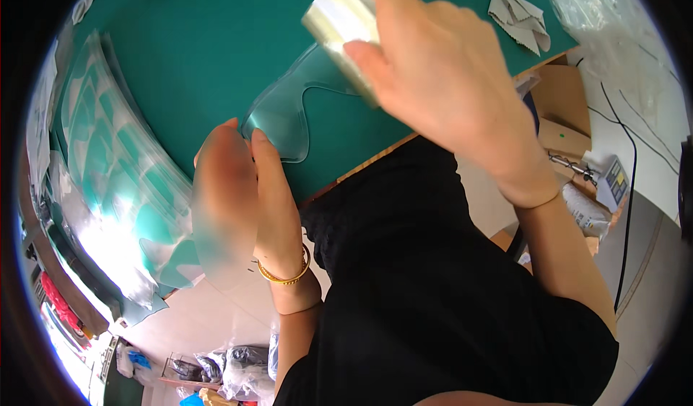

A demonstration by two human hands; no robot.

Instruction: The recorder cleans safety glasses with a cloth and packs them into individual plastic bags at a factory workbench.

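I see the left hand motion-blurred, its fingers indistinct. The right hand hides part of the clear roll, whose top the frame edge cuts off.

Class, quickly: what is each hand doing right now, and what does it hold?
Left hand: closed, pinching the end of the clear lens.
Right hand: closed, grip on the shiny film at the lens's other end.
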